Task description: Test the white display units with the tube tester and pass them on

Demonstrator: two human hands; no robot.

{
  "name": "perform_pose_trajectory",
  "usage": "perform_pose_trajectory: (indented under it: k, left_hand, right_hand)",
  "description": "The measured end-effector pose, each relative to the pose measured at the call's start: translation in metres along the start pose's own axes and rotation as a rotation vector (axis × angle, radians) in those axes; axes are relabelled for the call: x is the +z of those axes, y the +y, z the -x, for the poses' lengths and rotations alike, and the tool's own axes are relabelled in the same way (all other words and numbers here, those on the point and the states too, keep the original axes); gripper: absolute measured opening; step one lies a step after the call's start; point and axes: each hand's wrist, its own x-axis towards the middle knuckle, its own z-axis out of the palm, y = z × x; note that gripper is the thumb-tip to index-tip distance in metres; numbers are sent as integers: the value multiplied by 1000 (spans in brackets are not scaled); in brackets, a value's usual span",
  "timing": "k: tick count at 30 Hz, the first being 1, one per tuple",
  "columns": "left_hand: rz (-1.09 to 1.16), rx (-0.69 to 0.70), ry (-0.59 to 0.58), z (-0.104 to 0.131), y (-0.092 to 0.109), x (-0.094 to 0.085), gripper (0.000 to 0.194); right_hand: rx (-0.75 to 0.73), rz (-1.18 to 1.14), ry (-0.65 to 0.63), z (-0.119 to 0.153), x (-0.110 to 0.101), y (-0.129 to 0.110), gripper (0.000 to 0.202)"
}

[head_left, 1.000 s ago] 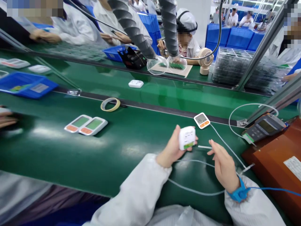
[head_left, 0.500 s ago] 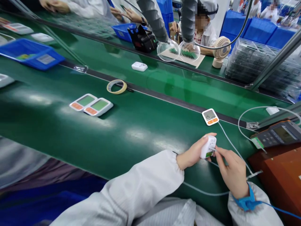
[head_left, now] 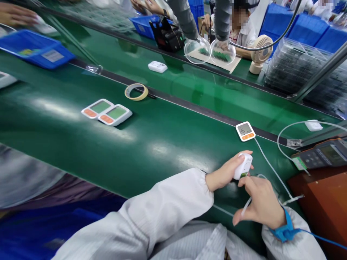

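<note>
My left hand (head_left: 223,175) is closed around a small white plastic device (head_left: 243,167) with little holes in its face and a green patch at its lower end. Right below it, my right hand (head_left: 261,200) has its thumb spread away from its fingers, and a bent forefinger is at the device's lower edge. A thin white cable (head_left: 246,207) runs across the gap between thumb and fingers; the other fingers are mostly hidden. Beyond the hands lies a square white display unit (head_left: 245,131) with orange buttons, its cable (head_left: 272,169) leading down to the right.
Two white display units (head_left: 107,112) lie left, near a tape roll (head_left: 136,92). A blue bin (head_left: 36,48) sits far left. On the right, a grey meter (head_left: 322,153) rests by a reddish-brown box (head_left: 321,202). A blue wrist strap (head_left: 284,229) trails a cord. A co-worker (head_left: 241,32) sits opposite.
My right hand's pinch on the cable end at the device has opened, with the thumb swung down and away. The left hand still holds the device, now turned slightly. The view has shifted a little.
</note>
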Motion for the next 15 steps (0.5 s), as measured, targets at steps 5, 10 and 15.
perform_pose_trajectory:
  k: [5,10,15]
  left_hand:
    - [-15,-5,-5,0,-2,-2,76]
    - [-1,-4,-1,-1,-3,-3,72]
    - [-26,-41,-3,1,-1,-2,72]
  right_hand:
    - [-70,-16,-34,-1,1,-6,65]
    - [-29,-51,-39,-2,6,-5,88]
    - [-64,-77,-238,0,7,-1,84]
